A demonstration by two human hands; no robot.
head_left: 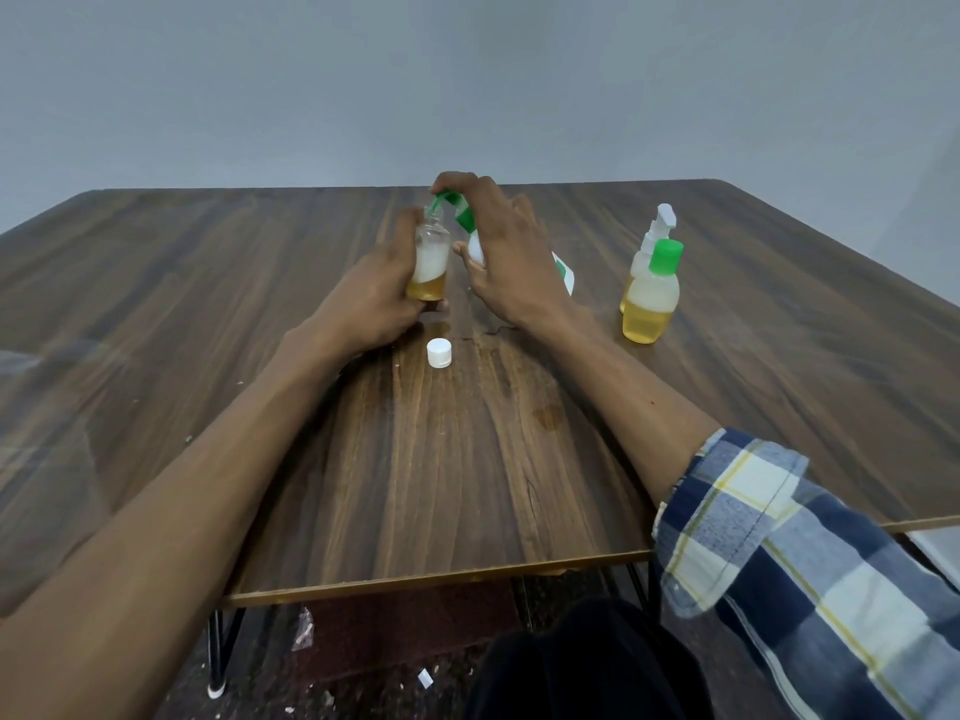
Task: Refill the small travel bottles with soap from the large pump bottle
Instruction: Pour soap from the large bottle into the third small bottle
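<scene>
Left hand [382, 298] wraps open travel bottle [429, 262], light, slick; right hand [501, 252] presses pump bottle [475, 236] nozzle above its mouth.

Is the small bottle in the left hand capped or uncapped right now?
Uncapped. The clear bottle has a bare neck under the green pump spout, and a white cap lies on the table.

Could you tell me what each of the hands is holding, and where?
Left hand grips the small clear bottle round its body; right hand presses the pump bottle at its green head.
</scene>
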